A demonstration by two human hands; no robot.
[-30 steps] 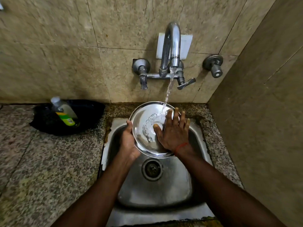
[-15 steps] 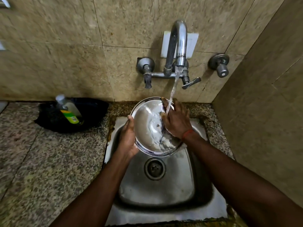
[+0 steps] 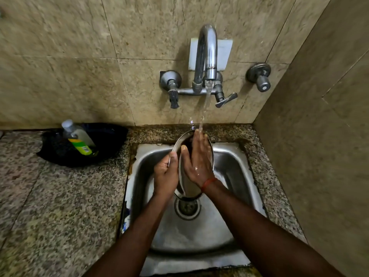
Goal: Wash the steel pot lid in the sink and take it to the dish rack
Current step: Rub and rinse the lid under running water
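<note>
item: steel pot lid [image 3: 186, 186]. held nearly on edge over the sink [image 3: 235, 176], above the drain [image 3: 187, 207], its top rim up under the water stream [image 3: 205, 104]. inner face is dark in shadow; lower part shows dull grey metal.

item: left hand [image 3: 165, 174]. closed around the lid's left rim, thumb on the near side, fingers curled behind; a firm pinch on the edge.

item: right hand [image 3: 197, 162]. laid flat against the lid's face, fingers straight and together, pointing up toward the stream; not gripping, palm spread wide. wet sheen on the back of the hand. red thread [image 3: 208, 183] around the wrist.

item: faucet [image 3: 206, 56]. curved chrome spout on the tiled wall, running; water falls onto the fingertips and the lid's top edge. a lever handle on each side, plus a separate valve knob [image 3: 259, 75] well to the right.

item: sink. steel basin, set in a speckled granite counter [image 3: 50, 206], wet, with rust-coloured staining along its left and back seam.

item: black tray [image 3: 107, 140]. on the counter left of the sink, against the wall. in it leans a clear soap bottle [image 3: 76, 138] with a green and yellow label, cap toward the wall.
</note>
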